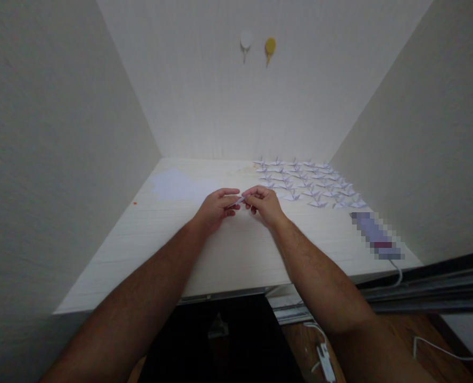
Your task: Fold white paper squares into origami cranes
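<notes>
Above the middle of the pale wood-grain desk [236, 255], a small folded white paper piece [240, 200] was pinched by the left hand [217, 207] and right hand [266, 205], the desk's far right being crowded by winged white paper cranes [308, 190], its far left by flat white paper [174, 183].

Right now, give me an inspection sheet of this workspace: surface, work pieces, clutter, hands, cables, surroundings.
Surface: pale tabletop.
Work pieces: small folded paper in the hands; paper cranes in rows at right; white paper at left.
Clutter: orange speck at left; pixelated object at right, unidentifiable.
Hands: left hand and right hand hold the folded paper.
Cables: white cable by the pixelated object, past the table edge.
Surroundings: back wall with white hook and yellow hook.
</notes>
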{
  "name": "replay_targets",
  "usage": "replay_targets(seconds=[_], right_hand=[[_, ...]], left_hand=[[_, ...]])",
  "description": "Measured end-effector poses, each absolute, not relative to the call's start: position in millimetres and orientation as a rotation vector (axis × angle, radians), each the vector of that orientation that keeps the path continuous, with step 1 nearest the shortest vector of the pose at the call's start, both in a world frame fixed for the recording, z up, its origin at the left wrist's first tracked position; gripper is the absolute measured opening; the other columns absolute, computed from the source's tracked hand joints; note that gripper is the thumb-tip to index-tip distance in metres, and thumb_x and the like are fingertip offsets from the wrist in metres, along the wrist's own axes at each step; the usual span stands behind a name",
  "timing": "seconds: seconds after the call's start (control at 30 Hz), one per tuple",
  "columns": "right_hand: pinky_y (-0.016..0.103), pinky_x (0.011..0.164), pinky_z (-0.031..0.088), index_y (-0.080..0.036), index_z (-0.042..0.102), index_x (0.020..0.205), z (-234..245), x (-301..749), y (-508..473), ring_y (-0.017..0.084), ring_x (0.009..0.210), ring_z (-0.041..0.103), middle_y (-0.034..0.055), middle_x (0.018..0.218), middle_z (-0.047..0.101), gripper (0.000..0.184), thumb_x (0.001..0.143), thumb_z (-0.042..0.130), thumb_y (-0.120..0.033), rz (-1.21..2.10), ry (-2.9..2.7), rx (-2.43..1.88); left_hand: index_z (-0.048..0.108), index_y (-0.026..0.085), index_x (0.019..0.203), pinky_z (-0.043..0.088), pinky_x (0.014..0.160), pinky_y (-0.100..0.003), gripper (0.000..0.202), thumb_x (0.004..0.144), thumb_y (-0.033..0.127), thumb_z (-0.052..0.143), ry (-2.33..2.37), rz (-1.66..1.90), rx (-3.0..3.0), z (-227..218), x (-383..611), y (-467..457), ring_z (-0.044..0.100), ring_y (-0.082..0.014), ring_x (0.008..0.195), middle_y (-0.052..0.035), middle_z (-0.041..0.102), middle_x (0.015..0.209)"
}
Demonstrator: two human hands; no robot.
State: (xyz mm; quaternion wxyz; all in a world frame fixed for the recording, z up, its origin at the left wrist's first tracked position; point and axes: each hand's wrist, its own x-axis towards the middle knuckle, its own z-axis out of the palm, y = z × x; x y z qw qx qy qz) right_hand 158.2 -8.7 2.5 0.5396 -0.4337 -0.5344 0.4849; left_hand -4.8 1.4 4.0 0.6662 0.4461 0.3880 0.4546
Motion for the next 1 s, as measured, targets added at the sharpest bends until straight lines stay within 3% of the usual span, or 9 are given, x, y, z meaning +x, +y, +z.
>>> replay_targets(seconds=[0.13, 0.33, 0.57, 0.7, 0.83, 1.0], right_hand=[[0.019, 0.042, 0.037, -0.017, 0.066, 0.079, 1.5, 158.3, -8.4, 0.01, 0.05, 0.055, -0.0019, 0.057, 0.063, 0.02, 0.063, 0.067, -0.029, 1.157, -1.292, -1.032], [0.019, 0.043, 0.04, -0.019, 0.062, 0.096, 1.6, 156.9, -8.8, 0.011, 0.053, 0.06, -0.0043, 0.063, 0.064, 0.035, 0.062, 0.067, -0.025, 1.197, -1.253, -0.961], [0.02, 0.044, 0.041, -0.016, 0.063, 0.084, 2.2, 153.7, -11.0, 0.012, 0.057, 0.063, 0.0023, 0.07, 0.069, 0.03, 0.066, 0.073, -0.038, 1.216, -1.275, -1.055], [0.02, 0.042, 0.038, -0.016, 0.061, 0.074, 0.5, 151.3, -10.9, 0.01, 0.047, 0.055, 0.0006, 0.058, 0.065, 0.024, 0.066, 0.072, -0.035, 1.124, -1.336, -1.168], [0.02, 0.045, 0.039, -0.016, 0.059, 0.07, 1.4, 150.4, -10.4, 0.009, 0.045, 0.051, -0.0016, 0.055, 0.062, 0.016, 0.069, 0.066, -0.031, 0.98, -1.357, -1.186], [0.021, 0.048, 0.039, -0.018, 0.06, 0.073, -0.7, 149.8, -10.7, 0.009, 0.049, 0.05, -0.0037, 0.056, 0.058, 0.015, 0.071, 0.066, -0.032, 0.829, -1.415, -1.19]], left_hand=[[0.066, 0.014, 0.098, 0.044, 0.055, -0.023, 0.039, 0.062, 0.021, 0.08, 0.835, 1.036, 0.988, 3.4, -4.1, 0.6, 0.063, -0.0133, 0.065, -0.006, 0.067, 0.079], [0.067, 0.013, 0.1, 0.051, 0.069, -0.029, 0.047, 0.054, 0.013, 0.08, 0.765, 1.085, 0.975, -1.1, -2.5, 2.0, 0.066, -0.0152, 0.076, -0.0073, 0.07, 0.093], [0.066, 0.013, 0.099, 0.051, 0.068, -0.028, 0.046, 0.054, 0.016, 0.077, 0.915, 1.345, 0.94, 0.0, -1.2, 4.6, 0.063, -0.0139, 0.072, -0.0048, 0.069, 0.085], [0.064, 0.015, 0.091, 0.048, 0.061, -0.024, 0.041, 0.052, 0.016, 0.075, 1.006, 1.376, 1.062, 0.1, 1.0, 3.6, 0.061, -0.0125, 0.066, -0.0018, 0.067, 0.079], [0.064, 0.015, 0.089, 0.049, 0.065, -0.026, 0.039, 0.052, 0.015, 0.074, 0.982, 1.278, 1.214, -2.1, 2.3, 3.0, 0.063, -0.0135, 0.066, -0.0018, 0.07, 0.077], [0.069, 0.014, 0.076, 0.047, 0.06, -0.025, 0.023, 0.057, 0.026, 0.076, 1.05, 1.246, 1.239, -0.4, 1.3, 0.8, 0.06, -0.0126, 0.06, -0.0016, 0.069, 0.069]])
